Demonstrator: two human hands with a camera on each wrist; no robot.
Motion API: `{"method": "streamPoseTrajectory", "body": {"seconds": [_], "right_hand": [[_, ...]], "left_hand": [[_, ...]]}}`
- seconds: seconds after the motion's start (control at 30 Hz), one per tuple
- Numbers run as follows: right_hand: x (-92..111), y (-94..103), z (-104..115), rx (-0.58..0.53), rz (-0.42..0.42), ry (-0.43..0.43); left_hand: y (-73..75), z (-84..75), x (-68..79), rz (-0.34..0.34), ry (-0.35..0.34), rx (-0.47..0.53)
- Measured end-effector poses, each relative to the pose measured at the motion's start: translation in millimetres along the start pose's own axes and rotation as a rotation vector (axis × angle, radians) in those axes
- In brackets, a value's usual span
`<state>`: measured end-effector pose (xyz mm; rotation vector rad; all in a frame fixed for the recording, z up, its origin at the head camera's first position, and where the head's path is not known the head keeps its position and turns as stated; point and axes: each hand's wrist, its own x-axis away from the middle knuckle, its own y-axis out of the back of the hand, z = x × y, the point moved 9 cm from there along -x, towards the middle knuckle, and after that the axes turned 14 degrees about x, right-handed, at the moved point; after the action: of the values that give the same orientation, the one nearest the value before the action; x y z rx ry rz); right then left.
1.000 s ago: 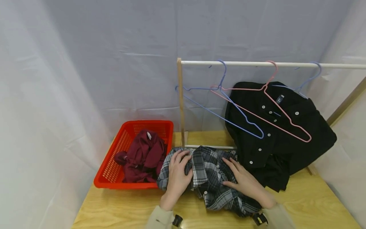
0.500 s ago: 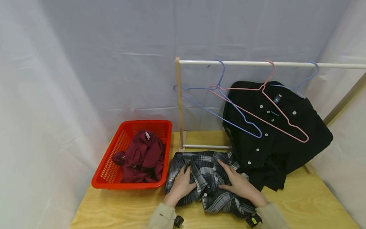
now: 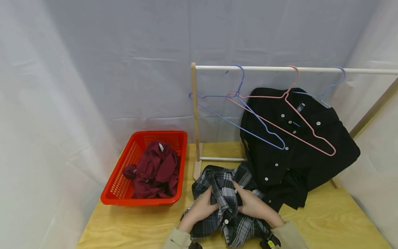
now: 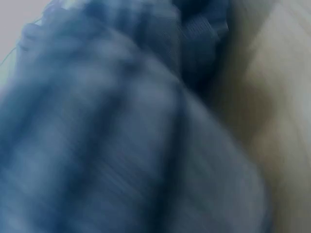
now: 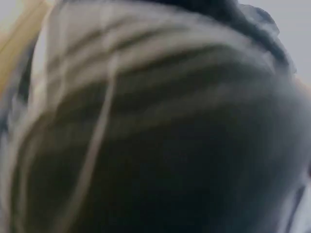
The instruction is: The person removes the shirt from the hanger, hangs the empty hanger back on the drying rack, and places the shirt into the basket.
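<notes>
A crumpled black, grey and white plaid shirt (image 3: 228,197) with white buttons lies bunched at the table's front, in the head view. My left hand (image 3: 202,207) grips it from the left, fingers sunk into the folds beside the placket. From the right my right hand (image 3: 253,205) holds a bunch of the same shirt, thumb and fingers partly hidden by cloth. The hands are close together with fabric between them. Blurred plaid cloth (image 4: 112,126) fills most of the left wrist view, and dark striped cloth (image 5: 160,111) covers the right wrist view.
A red plastic basket (image 3: 107,193) holding a maroon garment (image 3: 158,169) stands at the left. Behind the shirt is a rack with a white rail (image 3: 214,68), carrying blue hangers (image 3: 264,125) and a pink hanger (image 3: 311,124). A black buttoned shirt (image 3: 323,152) hangs at the right.
My hands have moved closer together and toward the front edge, gathering the plaid shirt between them. Its left side has drawn away from the basket. The fingers were spread on the cloth before.
</notes>
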<state>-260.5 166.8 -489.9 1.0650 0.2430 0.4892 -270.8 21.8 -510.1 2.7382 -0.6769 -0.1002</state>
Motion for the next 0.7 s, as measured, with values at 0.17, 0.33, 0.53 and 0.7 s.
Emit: {"method": "streamPoseTrajectory", "body": {"seconds": [0.17,0.33,0.53,0.7], "right_hand": [[2,22.5,27,-0.002,-0.057,0.027],[2,45.5,37,-0.072,-0.121,-0.035],[-13,13.5,0,-0.067,-0.056,-0.135],[-18,-20.8,-16,-0.085,0.126,-0.059]], "left_hand": [[25.9,-21.2,9.2,-0.062,-0.088,0.1],[46.2,-38.8,14.7,-0.171,-0.074,0.106],[41.7,-2.5,9.6,-0.289,0.019,-0.038],[35.7,28.4,10.0,-0.285,0.068,-0.135]]}}
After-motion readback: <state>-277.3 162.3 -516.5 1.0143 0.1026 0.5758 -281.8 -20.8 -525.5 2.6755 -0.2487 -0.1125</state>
